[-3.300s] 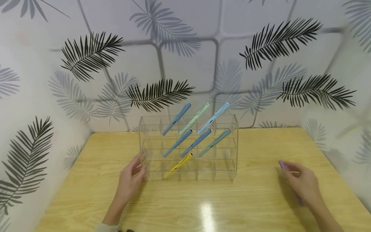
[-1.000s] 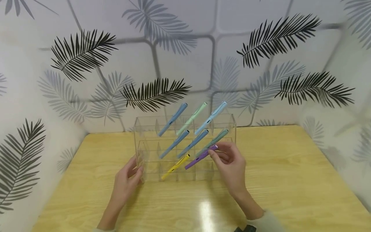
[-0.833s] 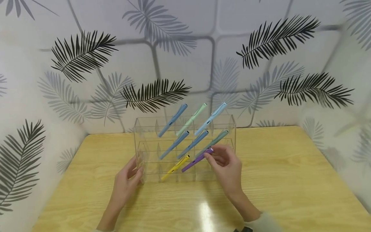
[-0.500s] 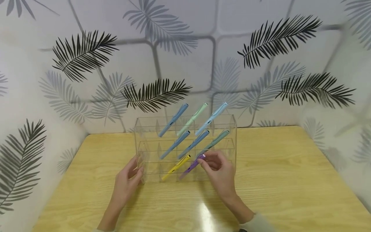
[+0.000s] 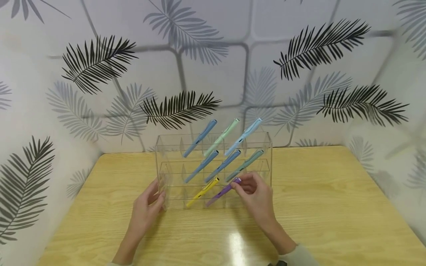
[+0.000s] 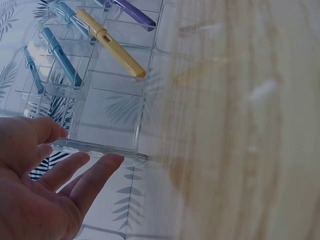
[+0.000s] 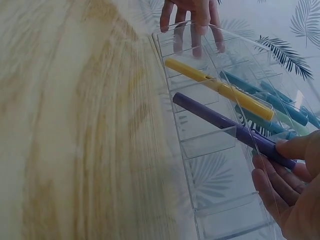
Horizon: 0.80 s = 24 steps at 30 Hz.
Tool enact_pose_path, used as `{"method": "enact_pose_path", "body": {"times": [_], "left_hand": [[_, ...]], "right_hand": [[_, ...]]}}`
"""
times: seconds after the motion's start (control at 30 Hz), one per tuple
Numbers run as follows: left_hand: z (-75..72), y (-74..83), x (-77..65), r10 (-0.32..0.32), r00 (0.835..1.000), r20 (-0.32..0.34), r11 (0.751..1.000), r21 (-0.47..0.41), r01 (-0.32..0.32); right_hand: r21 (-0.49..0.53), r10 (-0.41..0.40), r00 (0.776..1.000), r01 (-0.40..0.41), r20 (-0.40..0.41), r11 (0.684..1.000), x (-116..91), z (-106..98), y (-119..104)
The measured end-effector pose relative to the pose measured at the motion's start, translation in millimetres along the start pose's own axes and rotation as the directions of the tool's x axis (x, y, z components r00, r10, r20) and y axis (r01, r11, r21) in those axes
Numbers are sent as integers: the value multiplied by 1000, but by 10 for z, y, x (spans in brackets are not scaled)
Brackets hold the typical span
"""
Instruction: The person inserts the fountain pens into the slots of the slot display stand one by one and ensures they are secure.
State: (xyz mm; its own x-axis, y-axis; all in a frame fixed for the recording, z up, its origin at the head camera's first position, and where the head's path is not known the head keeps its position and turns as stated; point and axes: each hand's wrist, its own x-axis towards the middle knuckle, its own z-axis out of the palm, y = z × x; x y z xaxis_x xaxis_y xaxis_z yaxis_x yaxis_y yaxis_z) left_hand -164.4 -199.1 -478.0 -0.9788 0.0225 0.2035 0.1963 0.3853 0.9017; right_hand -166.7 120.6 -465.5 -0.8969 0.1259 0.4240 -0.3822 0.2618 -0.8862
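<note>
A clear acrylic pen rack point(image 5: 259, 203) with stepped compartments stands on the table. My left hand point(image 5: 144, 207) holds its left side panel between thumb and fingers, as the left wrist view confirms. My right hand point(image 5: 257, 199) pinches a purple pen point(image 5: 219, 195) near its upper end. The pen leans in the bottom row, its lower end in the compartment right of the yellow pen point(image 5: 202, 193). The right wrist view shows the thumb and fingers on the purple pen point(image 7: 215, 118).
The middle row holds two blue pens point(image 5: 201, 166) point(image 5: 222, 166) and a green-grey pen point(image 5: 246, 164). In the top row lean a blue pen point(image 5: 199, 138), a pale green pen point(image 5: 222, 136) and a light blue pen point(image 5: 244, 136). Behind the wooden table point(image 5: 316, 207) is leaf-patterned wall covering point(image 5: 213, 74).
My right hand has brought the purple pen from the table's right side to the rack and lowered it into the bottom row beside the yellow pen. The left hand stays on the rack.
</note>
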Motion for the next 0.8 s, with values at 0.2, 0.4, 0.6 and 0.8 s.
{"method": "enact_pose_path", "body": {"times": [0.2, 0.4, 0.6, 0.8], "left_hand": [[-3, -18, -7, -7, 1000, -8, 1000, 1, 7], [1, -42, -10, 13, 1000, -5, 1000, -11, -13], [19, -56, 33, 24, 999, 21, 1000, -5, -24], [-101, -87, 77, 92, 983, 156, 995, 35, -98]], "right_hand": [[-9, 22, 1000, -22, 22, 1000, 14, -5, 12], [-15, 17, 999, -17, 29, 1000, 33, -9, 37], [-33, -7, 999, 8, 31, 999, 48, -74, 46], [-97, -7, 998, 12, 56, 995, 48, -299, 43]]}}
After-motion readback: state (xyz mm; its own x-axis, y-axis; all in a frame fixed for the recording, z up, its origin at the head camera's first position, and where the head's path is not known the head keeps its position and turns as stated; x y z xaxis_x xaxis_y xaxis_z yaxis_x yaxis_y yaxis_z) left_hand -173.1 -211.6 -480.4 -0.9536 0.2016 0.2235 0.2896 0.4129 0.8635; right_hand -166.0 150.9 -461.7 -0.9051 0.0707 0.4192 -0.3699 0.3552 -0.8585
